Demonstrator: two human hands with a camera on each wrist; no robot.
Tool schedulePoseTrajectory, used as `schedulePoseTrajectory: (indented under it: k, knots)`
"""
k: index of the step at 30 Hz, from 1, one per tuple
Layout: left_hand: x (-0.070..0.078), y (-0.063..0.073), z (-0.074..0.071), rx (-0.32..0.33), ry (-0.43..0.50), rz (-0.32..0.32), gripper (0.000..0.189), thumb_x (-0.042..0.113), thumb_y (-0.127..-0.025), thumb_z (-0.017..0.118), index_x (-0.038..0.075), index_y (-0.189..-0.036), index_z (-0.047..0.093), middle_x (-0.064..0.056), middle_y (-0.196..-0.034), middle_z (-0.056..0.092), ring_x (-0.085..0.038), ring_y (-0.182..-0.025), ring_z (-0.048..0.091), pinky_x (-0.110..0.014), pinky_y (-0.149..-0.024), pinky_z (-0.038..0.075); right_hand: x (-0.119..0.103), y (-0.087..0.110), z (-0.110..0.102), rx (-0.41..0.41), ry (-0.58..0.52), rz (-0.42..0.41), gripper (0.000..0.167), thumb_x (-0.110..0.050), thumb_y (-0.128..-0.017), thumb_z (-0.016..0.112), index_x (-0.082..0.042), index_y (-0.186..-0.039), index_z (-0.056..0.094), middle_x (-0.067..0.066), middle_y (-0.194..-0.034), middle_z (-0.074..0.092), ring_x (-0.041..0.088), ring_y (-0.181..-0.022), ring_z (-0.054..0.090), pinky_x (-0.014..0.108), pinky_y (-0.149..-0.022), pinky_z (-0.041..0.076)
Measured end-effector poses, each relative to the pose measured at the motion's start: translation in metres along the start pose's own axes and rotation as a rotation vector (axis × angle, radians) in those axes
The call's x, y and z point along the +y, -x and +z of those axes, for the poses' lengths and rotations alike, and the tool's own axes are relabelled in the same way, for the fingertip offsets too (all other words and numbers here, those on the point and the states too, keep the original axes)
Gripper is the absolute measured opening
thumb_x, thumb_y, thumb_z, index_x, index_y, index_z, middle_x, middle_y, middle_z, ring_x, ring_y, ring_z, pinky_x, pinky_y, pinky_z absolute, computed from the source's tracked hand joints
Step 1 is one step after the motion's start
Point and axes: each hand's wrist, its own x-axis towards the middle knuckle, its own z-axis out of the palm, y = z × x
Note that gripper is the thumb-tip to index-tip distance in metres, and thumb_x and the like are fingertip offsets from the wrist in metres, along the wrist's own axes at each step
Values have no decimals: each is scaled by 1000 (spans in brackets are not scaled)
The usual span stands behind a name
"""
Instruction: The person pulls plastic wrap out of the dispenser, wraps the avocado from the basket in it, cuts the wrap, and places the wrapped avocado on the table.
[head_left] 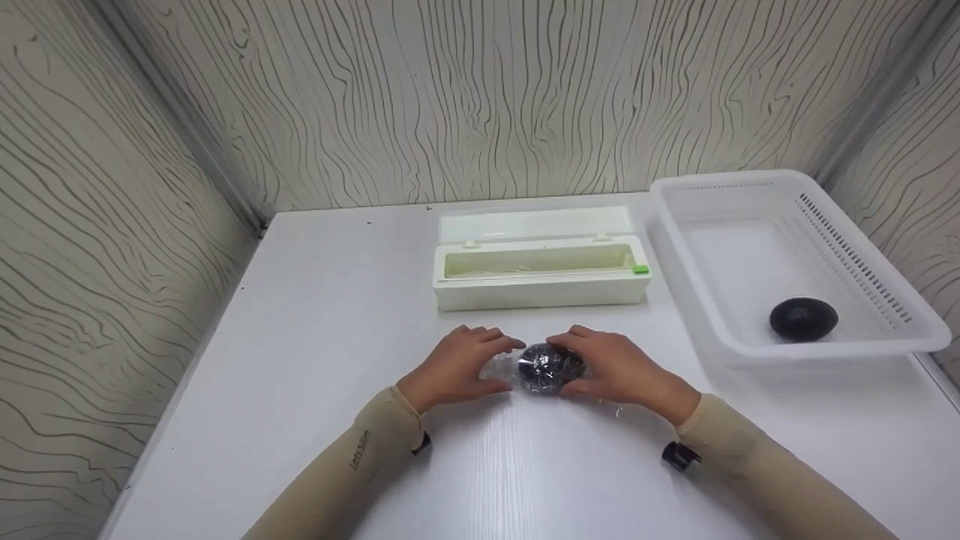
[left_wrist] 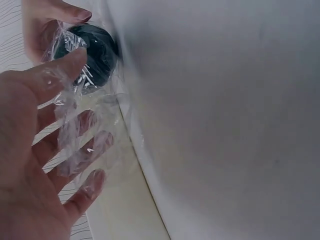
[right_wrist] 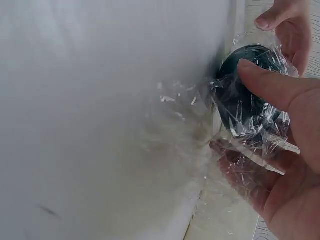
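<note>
A dark, smooth oval object [head_left: 546,367], loosely covered in clear cling film [left_wrist: 75,135], is between the two hands at the middle of the table. My right hand [head_left: 619,373] holds it, the thumb over the near side and the fingers around the far side. On the left, my left hand [head_left: 457,367] has its fingers spread behind loose film, its thumb reaching towards the object. Film also hangs over the right fingers [right_wrist: 245,175]. Just beyond the hands stands a white cling film dispenser [head_left: 540,292], its lid raised and a green cutter slide [head_left: 640,269] at the right.
A white perforated basket [head_left: 679,262] stands to the right of the dispenser. Inside it lies another dark oval object [head_left: 804,319]. Wood-patterned panels [head_left: 480,105] enclose the white table [head_left: 337,300] at the back and sides.
</note>
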Motion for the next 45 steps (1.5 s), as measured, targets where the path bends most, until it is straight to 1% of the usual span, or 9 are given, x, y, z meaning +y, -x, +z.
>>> schedulePoseTrajectory:
  k: [7,12,15,19,26,32,36,39,45]
  knots:
    - [1,-10,1,40,-75,-40,68,49,-89,78,24,-148,55,3,-135,68,-22,-124,64,-46,-104,51,8,-6,-8,-88,-52,44,72,-30,-87,84,-8,-148,52,15,-131,69,36,-115,69,56,-98,56]
    - [7,-21,3,61,-45,-51,66,55,-94,70,24,-150,52,2,-141,65,-22,-130,61,-47,-111,47,14,-12,-11,-121,-99,72,61,-36,-91,80,-13,-141,53,11,-121,73,32,-107,71,53,-92,57]
    - [10,-27,8,71,-56,-39,64,55,-96,69,22,-148,54,2,-137,67,-21,-126,63,-44,-110,48,17,-14,-12,-134,-131,69,56,-38,-95,75,-13,-140,55,11,-127,71,31,-115,69,53,-98,55]
    - [13,-31,11,77,-59,-43,61,52,-94,73,21,-145,57,2,-131,70,-18,-120,67,-40,-106,51,20,-14,-12,-134,-166,59,57,-40,-99,70,-10,-145,55,12,-137,66,34,-126,64,56,-107,50]
    - [11,-34,9,40,-71,-63,61,49,-94,73,20,-145,58,1,-129,72,-19,-114,70,-40,-103,53,25,-12,-14,-106,-156,48,57,-34,-99,70,-7,-147,55,15,-141,64,38,-130,61,58,-110,48]
    - [9,-32,8,11,-123,-69,66,49,-102,62,21,-159,43,-2,-136,70,-20,-122,68,-43,-107,52,29,-13,-14,-101,-164,46,53,-32,-98,71,-6,-144,59,17,-138,66,40,-128,62,59,-109,48]
    - [9,-31,9,26,-139,-43,64,45,-103,61,29,-161,38,1,-139,68,-19,-125,67,-43,-107,52,31,-14,-14,-113,-169,43,52,-31,-99,70,-7,-144,59,15,-138,67,38,-128,63,57,-110,48]
    - [10,-31,9,46,-152,-22,61,42,-104,62,31,-160,41,1,-141,67,-20,-124,67,-43,-107,52,33,-14,-14,-116,-163,44,52,-30,-99,70,-7,-144,59,13,-139,67,36,-128,63,56,-110,49]
    - [11,-31,9,102,-181,8,57,35,-102,67,32,-155,48,1,-146,63,-21,-127,65,-42,-108,51,36,-13,-13,-100,-141,48,51,-33,-97,73,-8,-140,63,11,-130,71,32,-118,68,54,-103,53]
